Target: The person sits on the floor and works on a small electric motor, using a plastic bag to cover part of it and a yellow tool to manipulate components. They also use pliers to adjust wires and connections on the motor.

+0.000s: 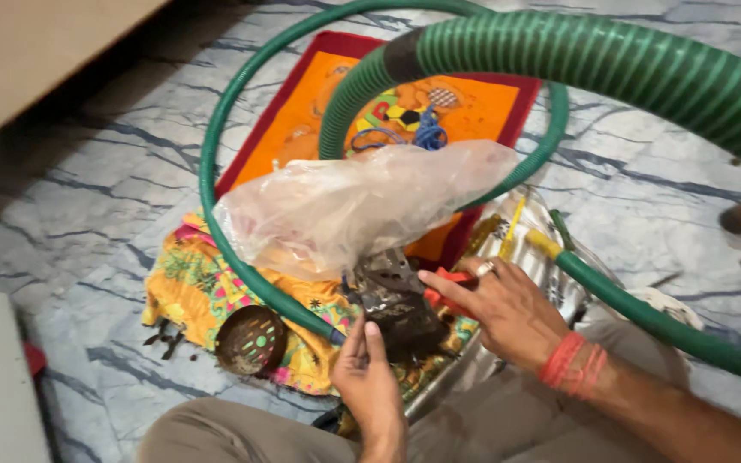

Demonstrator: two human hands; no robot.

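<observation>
My left hand [369, 377] grips the lower side of a dark, grimy metal part [400, 307] held above a colourful patterned cloth [199, 283]. My right hand [501, 300], with a ring and red thread on the wrist, presses on the part's right side, where something red [445, 287] shows under its fingers. A crumpled clear plastic bag [353, 206] lies just above the part. A thin green hose [216, 154] loops around the spot, and a thick ribbed green hose [611, 69] arches overhead.
A round perforated rusty strainer [250, 339] lies on the cloth at left. An orange and red mat [319, 111] with blue cord [426, 133] sits behind on the marble floor [87, 197]. Silver foil sheet [559, 266] lies at right. My knees fill the bottom edge.
</observation>
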